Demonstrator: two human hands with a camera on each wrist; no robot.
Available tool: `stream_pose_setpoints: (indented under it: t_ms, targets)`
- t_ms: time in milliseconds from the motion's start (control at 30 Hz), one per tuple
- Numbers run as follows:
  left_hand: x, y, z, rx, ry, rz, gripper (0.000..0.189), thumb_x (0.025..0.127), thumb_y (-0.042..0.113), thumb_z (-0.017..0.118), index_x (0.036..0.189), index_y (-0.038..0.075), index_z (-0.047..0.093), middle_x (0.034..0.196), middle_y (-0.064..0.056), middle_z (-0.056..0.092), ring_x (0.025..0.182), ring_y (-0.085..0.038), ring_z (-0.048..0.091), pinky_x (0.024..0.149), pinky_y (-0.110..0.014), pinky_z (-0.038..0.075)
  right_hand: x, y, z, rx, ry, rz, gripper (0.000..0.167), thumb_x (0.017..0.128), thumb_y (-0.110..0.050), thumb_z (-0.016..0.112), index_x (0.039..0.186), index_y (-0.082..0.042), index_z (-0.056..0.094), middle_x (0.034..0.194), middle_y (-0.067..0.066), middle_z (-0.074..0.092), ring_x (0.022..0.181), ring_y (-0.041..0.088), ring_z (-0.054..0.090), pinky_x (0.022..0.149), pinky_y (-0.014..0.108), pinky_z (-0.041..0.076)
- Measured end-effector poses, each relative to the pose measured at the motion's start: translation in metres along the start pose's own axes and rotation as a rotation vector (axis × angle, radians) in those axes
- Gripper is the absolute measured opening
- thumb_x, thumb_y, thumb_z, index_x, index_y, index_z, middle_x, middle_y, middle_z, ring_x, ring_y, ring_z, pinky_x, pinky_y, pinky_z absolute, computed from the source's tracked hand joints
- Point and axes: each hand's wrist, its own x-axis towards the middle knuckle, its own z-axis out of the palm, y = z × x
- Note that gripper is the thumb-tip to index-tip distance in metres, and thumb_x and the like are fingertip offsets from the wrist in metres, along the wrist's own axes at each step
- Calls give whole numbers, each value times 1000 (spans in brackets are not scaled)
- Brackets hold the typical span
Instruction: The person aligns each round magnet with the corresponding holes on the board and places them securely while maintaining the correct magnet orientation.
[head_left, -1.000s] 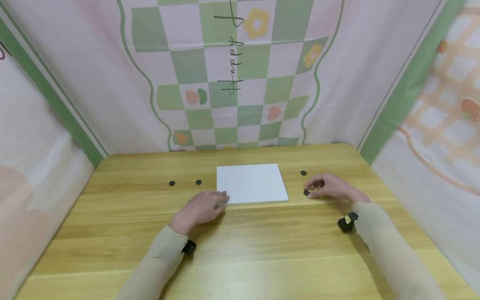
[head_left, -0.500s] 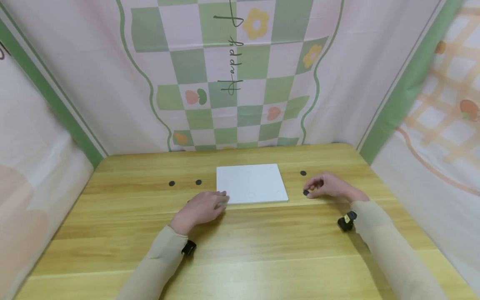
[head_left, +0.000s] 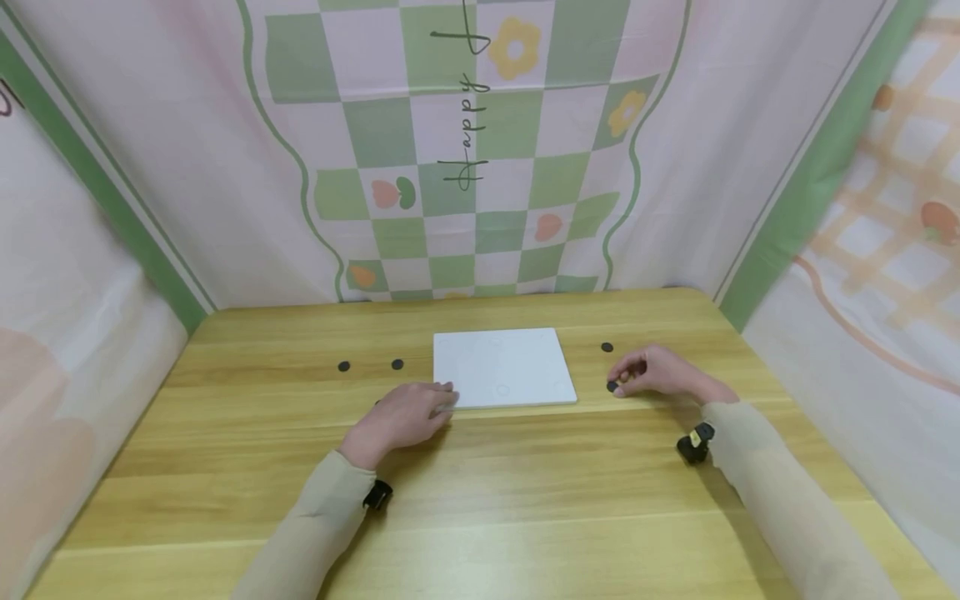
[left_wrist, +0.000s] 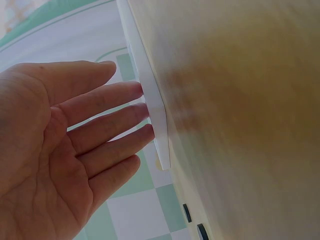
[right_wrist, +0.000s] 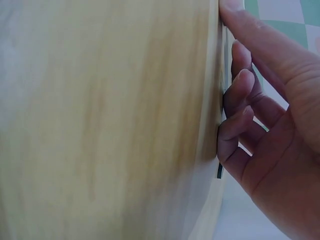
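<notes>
Fingers nearly straight, the left hand point(head_left: 401, 415) touches the board point(head_left: 498, 362) at eight o'clock, likely steadying it. The curled right hand point(head_left: 658, 371) pinches a thin disc point(head_left: 612, 387) at the board's three o'clock.

On the table point(head_left: 495, 500), a board point(head_left: 501, 367) lies between left hand point(head_left: 401, 414) and right hand point(head_left: 663, 372); discs point(head_left: 397, 364) lie either side; a curtain point(head_left: 501, 192) behind.

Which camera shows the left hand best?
The left wrist view: it shows the left hand close up, palm and all five fingers, at the white board. The head view shows mostly its back; the right wrist view lacks it.
</notes>
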Motion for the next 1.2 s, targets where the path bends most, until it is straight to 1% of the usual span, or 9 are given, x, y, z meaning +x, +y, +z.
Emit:
stream_pose_setpoints:
  t_ms: [233,500,800,900,1067,1200]
  targets:
    - [0,1,0,-4,-14,-3,36,99,21,49,131,9,57,140,-9,51,129,-25,49,109,-41,40,-2,-3,0,-15,10,-20,25,75,-25,80,96,-15,73,85,-1,68,76,12,59,66,21,49]
    - [0,0,1,-3,-9,-2,36,99,21,48,132,9,57,140,-9,51,130,-24,48,109,-40,40,-1,0,1,-27,12,-53,24,76,-26,79,96,-15,72,84,-1,67,75,10,58,66,21,49]
    - [-1,0,0,-13,-9,-7,36,99,21,49,132,9,57,141,-9,51,130,-24,48,109,-40,39,0,1,0,-59,20,-50,24,74,-29,80,92,-16,71,82,-1,65,73,10,56,63,20,48]
    - [0,0,0,-10,-10,-1,36,99,21,49,132,9,57,140,-9,51,130,-25,48,109,-41,40,-1,-3,-1,-66,32,-46,23,74,-28,81,90,-15,71,81,-1,65,73,10,56,63,20,49]
    - [0,0,0,-7,-12,2,36,99,21,49,131,8,57,140,-10,51,130,-25,48,108,-41,40,-1,-8,-1,-98,51,-64,23,73,-26,82,89,-13,72,80,-2,66,72,10,57,64,19,49]
    - [-1,0,-1,-10,-15,-5,36,99,21,49,132,9,56,141,-9,51,130,-25,48,109,-41,40,-1,-9,-1,-113,53,-67,23,72,-26,82,89,-14,72,80,-3,66,72,9,58,64,19,49]
